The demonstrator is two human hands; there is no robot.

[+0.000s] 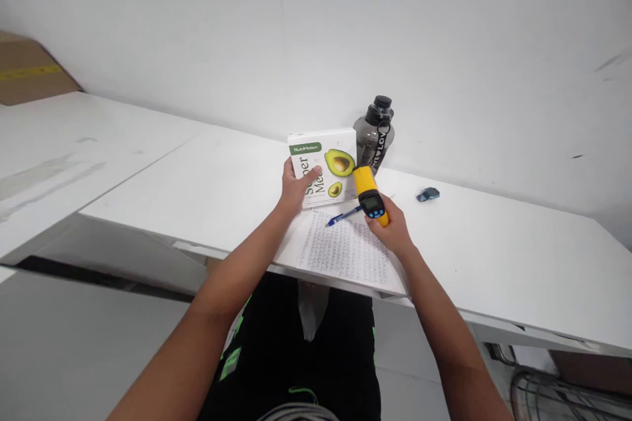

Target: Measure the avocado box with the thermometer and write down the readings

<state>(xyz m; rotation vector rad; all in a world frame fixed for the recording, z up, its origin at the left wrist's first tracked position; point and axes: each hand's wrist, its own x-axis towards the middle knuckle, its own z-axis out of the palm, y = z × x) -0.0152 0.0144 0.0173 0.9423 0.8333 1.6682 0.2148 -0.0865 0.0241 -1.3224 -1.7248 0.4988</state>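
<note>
My left hand (296, 185) grips the left side of a white box (323, 174) with avocado pictures and a green label, its thumb across the front. The box is held upright above the table. In my right hand (392, 227) is a yellow and black infrared thermometer (369, 196) with a small screen and blue buttons. Its front end is close to the box's right edge; whether they touch I cannot tell. Below them lies a sheet of paper (340, 256) covered in rows of writing, with a blue pen (343, 216) across its upper part.
Behind the box stands a dark see-through water bottle (380, 135) by the wall. A small dark blue object (427, 195) lies to the right on the white table (513, 256). A cardboard box (34, 72) sits at the far left. A wire-like black object (557, 388) is below the table, right.
</note>
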